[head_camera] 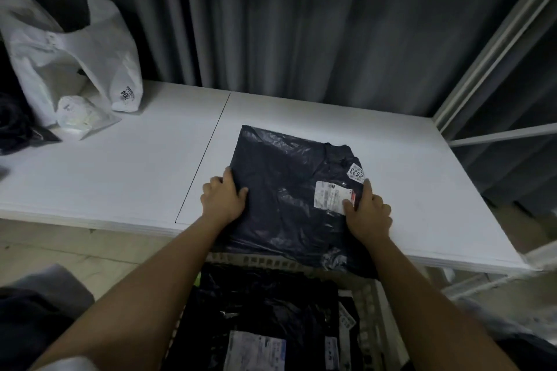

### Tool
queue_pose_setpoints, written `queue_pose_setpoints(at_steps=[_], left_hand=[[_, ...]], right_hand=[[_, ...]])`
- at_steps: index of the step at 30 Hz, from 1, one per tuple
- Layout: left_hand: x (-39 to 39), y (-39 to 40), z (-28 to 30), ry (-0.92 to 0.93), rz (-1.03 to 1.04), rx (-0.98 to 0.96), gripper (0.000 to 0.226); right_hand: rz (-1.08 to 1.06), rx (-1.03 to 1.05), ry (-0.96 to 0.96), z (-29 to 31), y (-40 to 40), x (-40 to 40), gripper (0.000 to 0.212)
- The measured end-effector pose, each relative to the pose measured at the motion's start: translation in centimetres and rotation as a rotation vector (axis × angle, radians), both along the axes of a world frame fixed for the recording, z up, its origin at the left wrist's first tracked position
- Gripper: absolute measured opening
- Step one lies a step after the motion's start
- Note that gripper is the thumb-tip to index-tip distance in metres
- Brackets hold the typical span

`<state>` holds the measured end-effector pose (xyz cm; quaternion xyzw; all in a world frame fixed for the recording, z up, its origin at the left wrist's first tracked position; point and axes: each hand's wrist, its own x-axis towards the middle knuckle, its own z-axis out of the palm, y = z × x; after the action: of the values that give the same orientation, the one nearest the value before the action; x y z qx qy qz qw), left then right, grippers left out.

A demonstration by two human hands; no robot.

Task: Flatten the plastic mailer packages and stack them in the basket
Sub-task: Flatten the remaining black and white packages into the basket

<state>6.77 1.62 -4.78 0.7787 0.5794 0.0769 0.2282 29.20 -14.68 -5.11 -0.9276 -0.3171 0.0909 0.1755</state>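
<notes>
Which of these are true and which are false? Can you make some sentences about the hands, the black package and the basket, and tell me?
1. Both hands hold the dark mailer. True: the left hand grips its left edge and the right hand grips its right edge.
2. The dark mailer lies inside the basket. False: it lies on the white table, with its near end hanging over the table's edge.
3. The basket already holds dark packages. True: some with white labels lie in it.
4. The white plastic bag sits on the right side of the table. False: it sits at the far left.
5. The dark mailer has no stickers. False: it has a white label and a small tag.
</notes>
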Motion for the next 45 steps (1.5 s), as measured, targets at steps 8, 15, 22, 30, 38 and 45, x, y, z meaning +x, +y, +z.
queue_pose_setpoints(at_steps=[8, 15, 22, 30, 38, 45], left_hand=[[-4.7, -1.3, 0.6, -0.116, 0.065, -0.065, 0.029], [-10.9, -6.7, -1.2, -0.138, 0.022, -0.084, 0.024], [-16.0, -10.7, -4.1, -0.037, -0.034, -0.234, 0.040], [-17.0, -13.0, -7.0, 0.165, -0.036, -0.341, 0.026], [-15.7, -12.1, -11.2, 0.328, -0.092, -0.368, 0.033], [-13.3, -13.3, -13.6, 0.636, -0.228, 0.017, 0.069]], right_hand=[[0.047, 0.261, 0.181, 0.2, -5.3, -2.5, 0.046], [0.154, 0.282, 0.184, -0.9, -10.9, -7.0, 0.038], [0.190, 0.136, 0.199, -3.2, -15.3, -10.7, 0.031], [0.300, -0.265, 0.120, -6.4, -16.2, -12.6, 0.036], [0.384, -0.519, 0.106, -9.8, -14.4, -12.7, 0.034], [0.608, -0.555, -0.165, -12.6, -12.3, -13.4, 0.044]])
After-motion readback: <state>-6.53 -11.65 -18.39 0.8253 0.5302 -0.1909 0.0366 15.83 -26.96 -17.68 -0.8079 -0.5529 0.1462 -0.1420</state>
